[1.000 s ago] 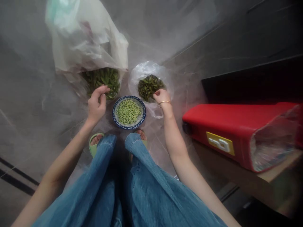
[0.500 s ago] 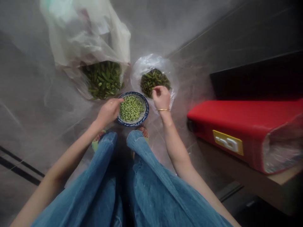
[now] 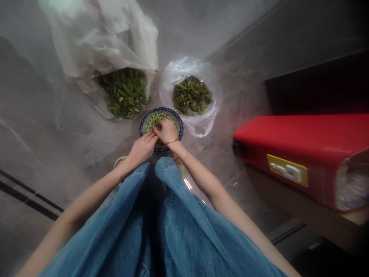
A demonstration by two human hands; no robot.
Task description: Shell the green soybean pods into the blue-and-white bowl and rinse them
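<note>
Both of my hands meet over the near part of a blue-and-white bowl (image 3: 181,132) of shelled green beans (image 3: 155,119). The fingertips of my left hand (image 3: 142,149) are closed together near the bowl's near left rim. My right hand (image 3: 167,132), with a gold bangle at its wrist, is pinched against the left fingertips. Whatever lies between the fingers is hidden or too small to make out. Beyond the bowl, green bean pods (image 3: 127,92) fill the mouth of a large white plastic bag (image 3: 115,54). Darker pods (image 3: 191,96) lie in a smaller clear bag (image 3: 201,123) to the right.
The bowl and bags are on a grey tiled floor (image 3: 242,88), just ahead of my feet. My jeans-covered knees (image 3: 178,215) frame the near side. At the right, a red box-like case (image 3: 300,134) with a yellow label stands on a brown ledge.
My right hand has moved from the smaller bag left and down to the bowl. My left hand has shifted slightly right and nearer to me, so the fingertips now meet.
</note>
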